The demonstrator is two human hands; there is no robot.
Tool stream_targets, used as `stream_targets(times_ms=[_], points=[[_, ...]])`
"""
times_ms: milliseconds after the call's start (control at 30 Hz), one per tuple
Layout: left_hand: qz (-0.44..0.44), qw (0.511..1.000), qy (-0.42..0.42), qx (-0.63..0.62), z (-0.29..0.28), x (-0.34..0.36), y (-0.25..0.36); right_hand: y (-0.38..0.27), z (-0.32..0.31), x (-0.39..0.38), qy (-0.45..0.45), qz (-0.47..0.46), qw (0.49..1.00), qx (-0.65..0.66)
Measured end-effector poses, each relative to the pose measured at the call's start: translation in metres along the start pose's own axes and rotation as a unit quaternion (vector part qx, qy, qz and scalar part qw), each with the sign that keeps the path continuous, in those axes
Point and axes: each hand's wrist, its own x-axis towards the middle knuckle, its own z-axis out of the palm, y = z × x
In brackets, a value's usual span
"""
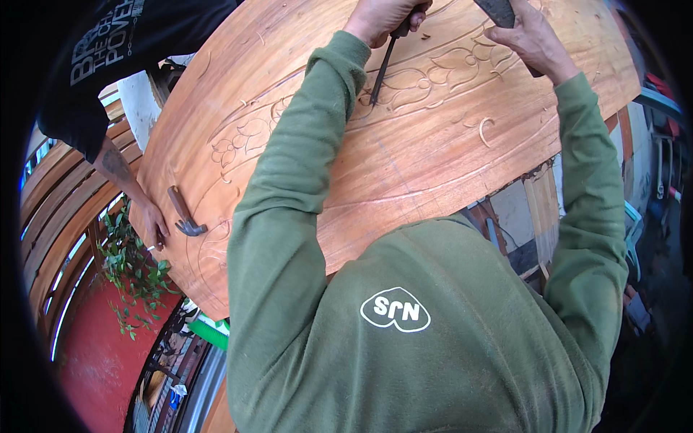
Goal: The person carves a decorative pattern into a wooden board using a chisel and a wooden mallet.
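My left hand point(377, 20), at the top edge and partly cut off, is closed round the dark handle of a carving chisel point(384, 71). The chisel slants down, its tip at the carved lines of a large reddish-brown wooden panel point(433, 155). To the right, my right hand point(534, 42) grips a thick dark tool point(497, 10), perhaps a mallet; its upper part runs out of view. Flowers and long curved lines are cut into the panel. Thin curled wood shavings point(485, 133) lie on it.
A claw hammer point(186, 213) lies on the panel's left part. Beside it rests another person's hand point(154, 225), the arm coming from a black shirt point(151, 40). Leafy plant point(130, 260), slatted wood point(65, 187) and a red surface point(101, 361) are at left.
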Motion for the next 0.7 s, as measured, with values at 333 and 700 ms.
stream_targets(times_ms=[333,700], points=[[0.059,0.974,-0.018,0.218,0.037,0.0,-0.006,-0.026,-0.014,-0.045,-0.06,0.123,0.973,0.188],[0.271,0.802,0.283,0.451,0.106,-0.035,-0.021,-0.015,-0.044,-0.085,0.146,0.202,0.924,0.291]])
